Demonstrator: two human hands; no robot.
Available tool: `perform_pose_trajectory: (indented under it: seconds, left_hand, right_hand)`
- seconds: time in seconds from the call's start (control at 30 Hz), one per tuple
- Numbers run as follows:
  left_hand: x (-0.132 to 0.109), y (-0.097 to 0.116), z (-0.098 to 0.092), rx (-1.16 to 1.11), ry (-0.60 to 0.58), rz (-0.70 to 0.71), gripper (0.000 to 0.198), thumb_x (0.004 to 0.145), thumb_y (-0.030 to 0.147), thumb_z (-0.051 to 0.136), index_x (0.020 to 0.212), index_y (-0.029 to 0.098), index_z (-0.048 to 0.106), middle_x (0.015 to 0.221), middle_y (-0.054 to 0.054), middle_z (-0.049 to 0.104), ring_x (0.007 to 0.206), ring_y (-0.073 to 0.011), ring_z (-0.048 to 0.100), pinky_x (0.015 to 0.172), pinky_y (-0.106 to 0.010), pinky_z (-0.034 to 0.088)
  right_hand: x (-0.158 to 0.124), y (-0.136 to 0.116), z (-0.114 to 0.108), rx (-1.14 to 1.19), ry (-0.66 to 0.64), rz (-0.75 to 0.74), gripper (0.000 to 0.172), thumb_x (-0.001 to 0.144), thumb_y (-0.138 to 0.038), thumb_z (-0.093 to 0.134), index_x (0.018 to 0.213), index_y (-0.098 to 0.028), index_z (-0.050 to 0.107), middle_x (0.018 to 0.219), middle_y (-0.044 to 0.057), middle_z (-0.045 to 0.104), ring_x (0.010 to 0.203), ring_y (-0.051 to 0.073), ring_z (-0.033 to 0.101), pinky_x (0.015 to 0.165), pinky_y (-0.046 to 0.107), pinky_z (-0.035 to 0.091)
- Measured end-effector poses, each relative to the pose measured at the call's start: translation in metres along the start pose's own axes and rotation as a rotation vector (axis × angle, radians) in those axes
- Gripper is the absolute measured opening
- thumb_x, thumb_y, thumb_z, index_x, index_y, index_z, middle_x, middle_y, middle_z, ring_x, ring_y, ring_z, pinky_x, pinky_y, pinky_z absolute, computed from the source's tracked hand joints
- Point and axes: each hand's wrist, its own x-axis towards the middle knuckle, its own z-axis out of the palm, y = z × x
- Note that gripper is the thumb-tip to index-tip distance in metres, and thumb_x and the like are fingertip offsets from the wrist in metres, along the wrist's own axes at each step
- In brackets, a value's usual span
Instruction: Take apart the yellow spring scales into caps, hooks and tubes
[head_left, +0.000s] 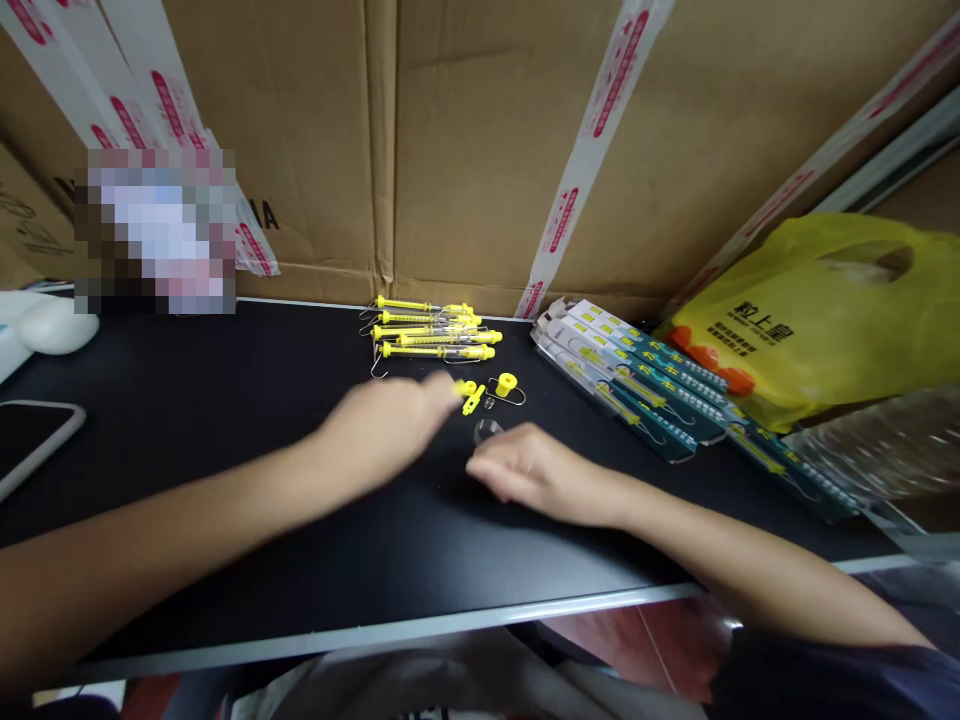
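My left hand (386,428) is smeared by motion, its fingertips at a small group of loose yellow parts; whether they grip one cannot be told. Beside them lie a small flat yellow plastic piece (473,401), a yellow flanged cap (507,383), a bent wire hook (516,399) and a tiny metal piece (490,403). My right hand (536,470) is closed around a clear plastic tube (487,431), whose round end shows above the fingers. Behind the loose parts, several yellow spring scales (435,335) with wire hooks lie in a pile.
Several printed spring scale boxes (637,375) lie stacked at the right. Behind them sits a yellow plastic bag (817,310) with orange items. Large taped cartons (465,150) stand along the back of the black table (225,400). A phone (34,440) and a white rounded object (56,322) are at the left.
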Motion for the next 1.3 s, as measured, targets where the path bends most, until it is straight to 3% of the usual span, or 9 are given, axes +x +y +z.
perform_pose_trajectory:
  seconds: [0.1,0.17,0.27,0.4,0.57,0.83,1.0,1.3]
  left_hand:
    - [0.007,-0.02,-0.003,-0.031,0.138,-0.143,0.036,0.098,0.034,0.023,0.095,0.016,0.054,0.074,-0.005,0.066,0.064,-0.0184,0.063,0.054,-0.024,0.038]
    - [0.008,-0.024,0.001,-0.109,0.145,-0.08,0.037,0.098,0.037,0.022,0.095,0.017,0.053,0.075,-0.004,0.066,0.069,-0.0184,0.064,0.057,-0.023,0.039]
    - [0.006,-0.014,0.015,-0.123,0.046,-0.024,0.037,0.098,0.038,0.023,0.093,0.018,0.053,0.068,-0.002,0.065,0.06,-0.0187,0.063,0.05,-0.023,0.033]
    - [0.002,0.001,0.03,-0.109,-0.01,0.027,0.036,0.098,0.039,0.023,0.094,0.018,0.052,0.065,-0.002,0.063,0.057,-0.0196,0.063,0.046,-0.023,0.029]
    - [-0.001,0.005,0.034,-0.096,-0.031,0.094,0.034,0.097,0.038,0.024,0.091,0.019,0.05,0.066,-0.001,0.064,0.058,-0.0201,0.064,0.046,-0.023,0.031]
    - [-0.003,0.011,0.037,-0.171,-0.006,0.137,0.018,0.093,0.028,0.033,0.088,0.018,0.048,0.066,0.0,0.062,0.06,-0.0168,0.063,0.05,-0.024,0.036]
    - [-0.003,0.011,0.041,-0.237,0.02,0.188,0.016,0.09,0.019,0.035,0.085,0.018,0.049,0.077,0.0,0.062,0.071,-0.0175,0.062,0.062,-0.028,0.044]
    - [-0.004,0.012,0.044,-0.203,0.082,0.236,0.028,0.096,0.024,0.03,0.108,0.019,0.054,0.087,-0.002,0.064,0.079,-0.0165,0.064,0.068,-0.027,0.047]
  right_hand:
    - [0.0,-0.002,0.004,-0.164,-0.163,-0.104,0.041,0.097,-0.036,0.036,0.062,-0.017,0.044,0.061,-0.001,0.046,0.055,0.008,0.04,0.058,0.021,0.032]
    - [0.003,0.004,0.001,-0.235,-0.067,-0.034,0.04,0.097,-0.034,0.034,0.063,-0.017,0.043,0.061,-0.001,0.046,0.055,0.008,0.04,0.058,0.021,0.031]
    - [0.007,0.017,-0.008,-0.359,0.14,0.087,0.041,0.097,-0.035,0.033,0.061,-0.017,0.043,0.057,-0.002,0.044,0.052,0.008,0.038,0.056,0.022,0.028]
    - [0.009,0.024,-0.018,-0.583,0.233,0.161,0.038,0.093,-0.033,0.041,0.059,-0.017,0.046,0.057,-0.001,0.048,0.053,0.009,0.04,0.056,0.023,0.026]
    - [0.008,0.026,-0.025,-0.724,0.371,0.297,0.029,0.087,-0.033,0.051,0.063,-0.018,0.052,0.058,-0.002,0.053,0.049,0.009,0.04,0.052,0.024,0.021]
    - [0.01,0.032,-0.025,-0.761,0.289,0.363,0.027,0.086,-0.042,0.056,0.071,-0.019,0.061,0.064,0.0,0.062,0.054,0.011,0.051,0.051,0.024,0.022]
    - [0.011,0.04,-0.023,-0.829,0.245,0.393,0.029,0.086,-0.044,0.056,0.071,-0.02,0.06,0.067,0.001,0.064,0.058,0.014,0.056,0.051,0.024,0.021]
    - [0.013,0.041,-0.023,-0.934,0.258,0.431,0.03,0.088,-0.045,0.051,0.071,-0.02,0.056,0.067,0.002,0.064,0.058,0.015,0.057,0.049,0.025,0.019]
